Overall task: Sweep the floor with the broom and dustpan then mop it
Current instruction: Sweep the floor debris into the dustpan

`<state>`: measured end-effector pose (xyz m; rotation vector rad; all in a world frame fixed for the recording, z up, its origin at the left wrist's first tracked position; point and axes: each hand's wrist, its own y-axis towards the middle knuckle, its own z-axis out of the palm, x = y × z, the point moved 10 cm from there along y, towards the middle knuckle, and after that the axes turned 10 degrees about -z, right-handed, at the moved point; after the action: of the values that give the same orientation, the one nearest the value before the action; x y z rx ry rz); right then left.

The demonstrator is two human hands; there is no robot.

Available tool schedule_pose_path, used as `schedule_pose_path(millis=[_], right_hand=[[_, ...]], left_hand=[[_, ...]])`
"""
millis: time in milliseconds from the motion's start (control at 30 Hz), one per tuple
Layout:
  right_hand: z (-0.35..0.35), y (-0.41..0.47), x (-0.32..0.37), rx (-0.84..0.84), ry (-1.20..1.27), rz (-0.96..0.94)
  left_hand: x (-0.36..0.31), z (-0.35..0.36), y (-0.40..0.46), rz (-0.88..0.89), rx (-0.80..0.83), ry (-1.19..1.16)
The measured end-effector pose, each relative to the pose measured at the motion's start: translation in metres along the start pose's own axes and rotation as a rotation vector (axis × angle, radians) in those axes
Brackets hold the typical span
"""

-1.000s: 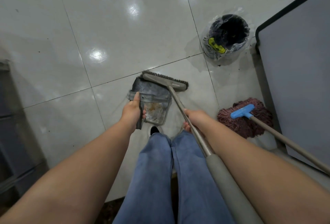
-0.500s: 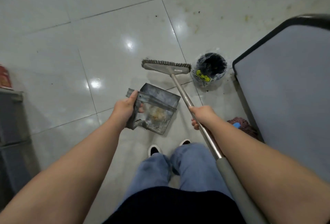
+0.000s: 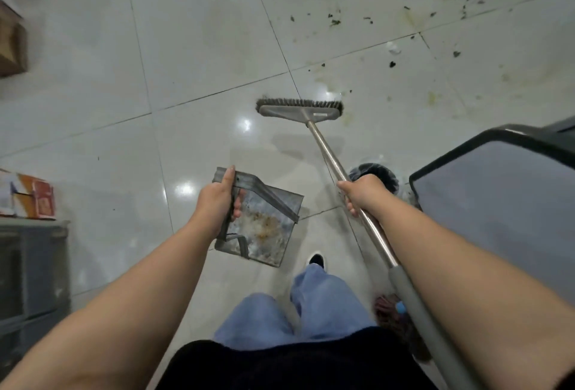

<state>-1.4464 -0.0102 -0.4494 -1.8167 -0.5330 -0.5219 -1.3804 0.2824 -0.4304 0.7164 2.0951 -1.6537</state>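
Observation:
My left hand (image 3: pixel 217 203) grips the handle of a grey metal dustpan (image 3: pixel 267 227), held above the white tiled floor with brownish dirt inside it. My right hand (image 3: pixel 362 193) grips the metal shaft of the broom (image 3: pixel 300 108), whose grey brush head is out ahead over the tiles. Dark crumbs and yellowish stains (image 3: pixel 413 16) lie scattered on the floor at the far right. A reddish mop head (image 3: pixel 390 312) with a blue fitting shows partly beside my right forearm.
A black bin (image 3: pixel 384 176) lined with a bag stands behind my right hand. A grey table with a black rim (image 3: pixel 497 203) fills the right side. Grey drawers (image 3: pixel 34 268) with boxes on top stand at the left. My jeans and one shoe are below.
I have straightened up and the view has tilted forward. The dustpan came up off the floor, and the broom head has swung away from it toward the dirty tiles ahead.

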Motion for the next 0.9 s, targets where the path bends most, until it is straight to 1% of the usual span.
schedule_pose_path(millis=[133,233,400,500,567,700,800,900], right_hand=[[-0.020,0.030,0.026,0.013,-0.024,0.014],[-0.035,0.055,0.044,0.030,-0.002,0.033],[-0.059,0.103,0.070,0.002,0.077,0.140],[-0.075,0.130,0.090,-0.070,0.121,0.205],[-0.086,0.141,0.105,-0.141,0.185,0.227],[-0.106,0.164,0.126,-0.228,0.355,0.272],[-0.127,0.178,0.138,-0.286,0.451,0.299],[-0.155,0.204,0.150,-0.344,0.555,0.321]], left_hand=[[-0.051,0.016,0.017,0.032,-0.001,-0.019],[-0.092,0.029,0.034,0.055,0.011,0.017],[-0.178,0.072,0.078,0.095,0.071,0.096],[-0.233,0.106,0.111,0.129,0.147,0.160],[-0.266,0.125,0.126,0.138,0.187,0.213],[-0.327,0.171,0.157,0.176,0.278,0.319],[-0.367,0.217,0.171,0.231,0.332,0.434],[-0.400,0.268,0.189,0.238,0.381,0.535]])
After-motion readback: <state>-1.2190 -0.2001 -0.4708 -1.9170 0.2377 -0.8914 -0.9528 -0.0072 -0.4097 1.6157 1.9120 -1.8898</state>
